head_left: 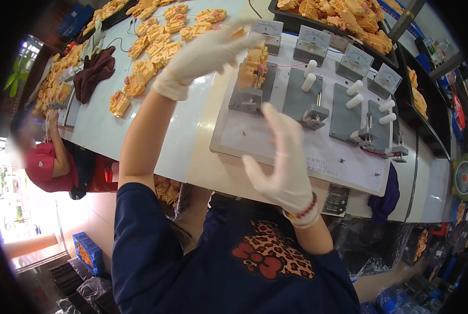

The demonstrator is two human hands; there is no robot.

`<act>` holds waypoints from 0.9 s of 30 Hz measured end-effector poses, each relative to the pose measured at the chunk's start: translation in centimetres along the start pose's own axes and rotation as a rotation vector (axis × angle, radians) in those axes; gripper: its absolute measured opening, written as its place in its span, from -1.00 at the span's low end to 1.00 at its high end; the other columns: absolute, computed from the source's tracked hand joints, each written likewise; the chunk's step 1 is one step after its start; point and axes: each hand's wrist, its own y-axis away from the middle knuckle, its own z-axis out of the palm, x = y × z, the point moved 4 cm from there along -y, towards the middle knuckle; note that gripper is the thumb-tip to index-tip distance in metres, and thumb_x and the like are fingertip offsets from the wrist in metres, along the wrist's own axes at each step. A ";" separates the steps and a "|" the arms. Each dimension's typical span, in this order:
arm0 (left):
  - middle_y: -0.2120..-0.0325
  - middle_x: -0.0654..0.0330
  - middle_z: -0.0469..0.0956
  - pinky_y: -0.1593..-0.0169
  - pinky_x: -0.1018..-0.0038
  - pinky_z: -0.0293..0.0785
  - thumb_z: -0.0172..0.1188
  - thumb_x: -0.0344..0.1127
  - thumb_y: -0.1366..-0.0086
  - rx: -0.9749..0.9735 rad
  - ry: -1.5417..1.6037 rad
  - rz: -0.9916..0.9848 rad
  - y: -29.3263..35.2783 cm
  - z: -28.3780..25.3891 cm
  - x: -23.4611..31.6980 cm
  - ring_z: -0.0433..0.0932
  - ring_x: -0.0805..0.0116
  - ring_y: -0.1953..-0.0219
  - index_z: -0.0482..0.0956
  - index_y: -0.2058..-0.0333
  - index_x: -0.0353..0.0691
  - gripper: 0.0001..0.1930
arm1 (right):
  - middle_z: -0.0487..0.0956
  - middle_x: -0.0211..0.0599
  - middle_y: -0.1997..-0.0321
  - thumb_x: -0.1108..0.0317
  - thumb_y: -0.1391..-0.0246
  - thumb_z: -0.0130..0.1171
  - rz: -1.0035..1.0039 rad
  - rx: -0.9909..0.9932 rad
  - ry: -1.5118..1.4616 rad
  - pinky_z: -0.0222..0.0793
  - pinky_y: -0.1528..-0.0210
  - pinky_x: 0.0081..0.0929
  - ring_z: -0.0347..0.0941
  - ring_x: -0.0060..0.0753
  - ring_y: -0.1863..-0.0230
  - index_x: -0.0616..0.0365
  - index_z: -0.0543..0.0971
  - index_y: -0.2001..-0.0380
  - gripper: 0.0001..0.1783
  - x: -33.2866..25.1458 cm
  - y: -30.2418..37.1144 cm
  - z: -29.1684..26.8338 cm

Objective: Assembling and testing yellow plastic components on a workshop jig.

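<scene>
Both of my hands wear white gloves. My left hand [205, 57] reaches across the table with its fingers stretched out and slightly blurred, holding nothing I can see. Its fingertips are near an orange plastic housing [256, 62] seated on the leftmost grey test fixture [269, 83]. My right hand [286, 162] is held over the front of the white fixture board [239, 138], thumb apart from the fingers. Its fingertips point at the metal block [246, 99] at the front of that fixture; whether they touch it I cannot tell.
More grey fixtures with white pegs [308, 82] stand rightward, backed by analog meters [312, 42]. Orange housings [163, 52] lie on the table's left; a black tray [275, 9] heaped with housings stands behind. A purple cloth [385, 196] hangs right. A co-worker [48, 162] sits far left.
</scene>
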 end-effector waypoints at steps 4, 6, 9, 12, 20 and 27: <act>0.20 0.00 0.64 0.15 0.37 0.50 0.24 0.21 -0.19 0.541 -0.572 -0.349 3.9 -8.0 -10.8 0.59 0.25 0.11 0.37 -0.25 -0.18 -0.22 | 0.46 -0.06 -0.07 0.62 0.19 0.17 -0.004 0.259 0.076 0.36 -0.05 -0.32 0.40 -0.18 -0.04 0.30 0.40 -0.19 -0.28 -0.1 4.0 -5.6; 0.10 -0.06 0.59 -0.05 0.29 0.45 0.36 0.15 -0.04 0.560 -1.239 -0.620 7.5 -9.4 -15.6 0.48 0.05 -0.11 0.35 -0.28 -0.15 -0.13 | 0.46 -0.07 -0.06 0.65 0.20 0.14 0.032 0.303 0.087 0.34 -0.05 -0.37 0.39 -0.22 -0.02 0.31 0.40 -0.19 -0.27 0.3 5.3 -7.6; 0.01 -0.13 0.52 -0.13 0.25 0.41 0.41 0.02 0.02 0.541 -1.000 -0.561 12.6 -10.5 -25.4 0.43 -0.10 -0.14 0.35 -0.29 -0.12 -0.12 | 0.45 -0.11 -0.02 0.68 0.23 0.09 0.136 0.369 0.002 0.31 -0.04 -0.40 0.38 -0.27 0.02 0.32 0.41 -0.18 -0.27 1.8 6.1 -8.7; -0.06 -0.13 0.46 -0.14 0.28 0.41 0.38 -0.14 -0.04 0.438 -0.522 -0.338 12.3 -10.1 -25.4 0.46 -0.10 -0.10 0.35 -0.28 -0.10 -0.21 | 0.44 -0.16 0.00 0.67 0.23 0.09 0.161 0.366 -0.007 0.31 -0.02 -0.39 0.37 -0.29 0.03 0.32 0.43 -0.16 -0.29 2.5 6.3 -8.4; 0.03 0.04 0.54 -0.04 0.41 0.50 0.31 -0.43 -0.17 0.739 -0.214 -0.126 11.8 -7.8 -23.2 0.57 0.22 0.02 0.43 -0.07 -0.18 -0.52 | 0.51 -0.09 0.01 0.64 0.18 0.14 -0.042 0.258 0.099 0.32 0.02 -0.38 0.38 -0.26 0.11 0.31 0.49 -0.07 -0.40 1.9 5.2 -6.6; 0.17 0.27 0.55 0.15 0.61 0.57 0.23 -0.60 -0.25 0.684 0.483 0.026 10.2 -4.8 -12.5 0.57 0.52 0.20 0.37 0.05 -0.20 -0.65 | 0.47 -0.15 -0.08 0.59 0.11 0.21 0.103 0.270 0.238 0.32 -0.09 -0.34 0.39 -0.21 0.02 0.24 0.44 -0.15 -0.36 1.9 3.2 -6.7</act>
